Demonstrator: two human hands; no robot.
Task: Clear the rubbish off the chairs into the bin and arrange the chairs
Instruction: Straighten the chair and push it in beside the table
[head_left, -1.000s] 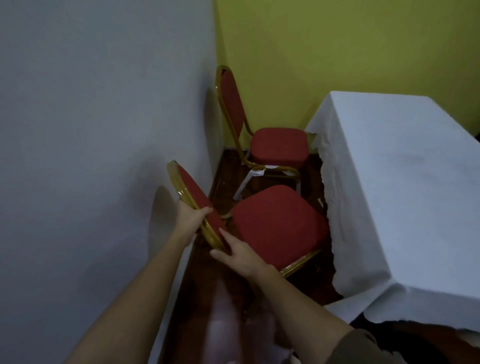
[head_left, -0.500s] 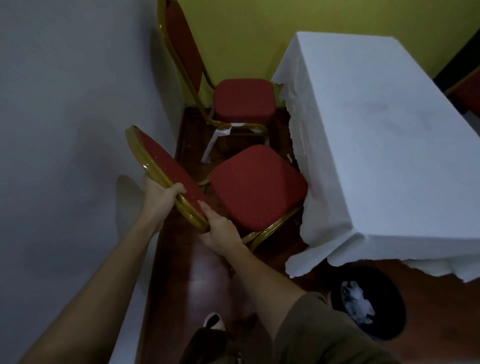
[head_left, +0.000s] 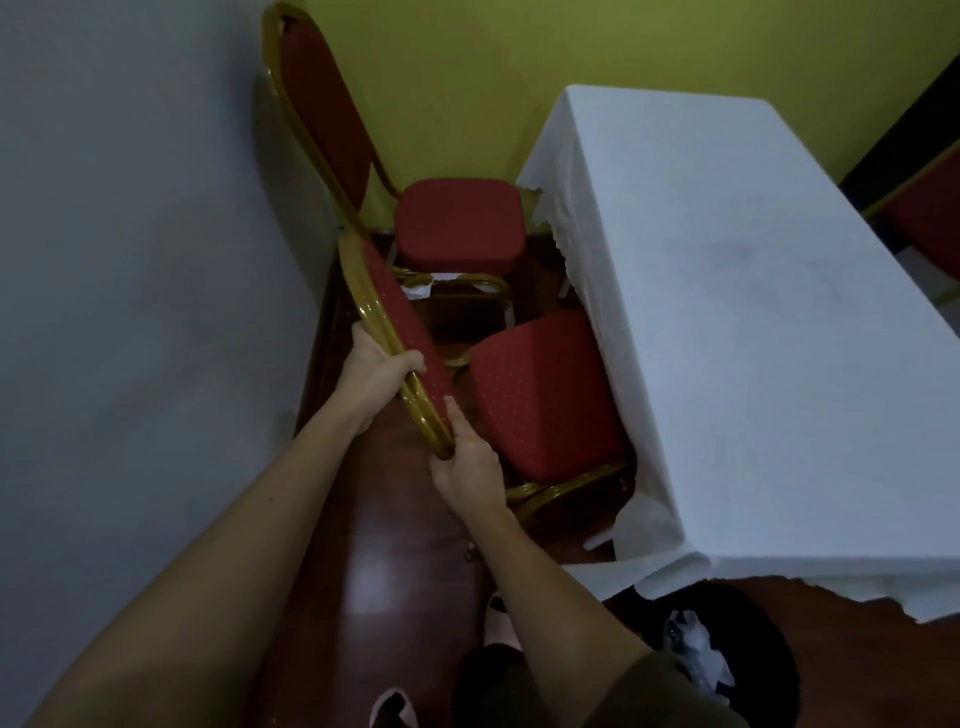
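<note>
Gripping the gold top rail of the near chair (head_left: 540, 395), the left hand (head_left: 376, 371) has its fingers wrapped over the rail while the right hand (head_left: 467, 470) is closed on the rail's near corner. Over the last second the chair's seat has swung right, so that it now lies tucked against the hanging white tablecloth (head_left: 727, 291), and the backrest has turned to run roughly along the grey wall (head_left: 130, 260); that suggests the arranging step is under way, with this chair being lined up behind the far chair (head_left: 457, 223) in the corner. Both red seats look clear of rubbish, and the black bin (head_left: 737, 660) at near right holds crumpled white scraps (so the clearing part appears done). Room is tight: the grey wall on the left, the cloth edge touching the seat on the right, the far chair's gold frame just beyond the backrest. Open wooden floor (head_left: 384, 561) lies only toward the near side, by the person's feet.
</note>
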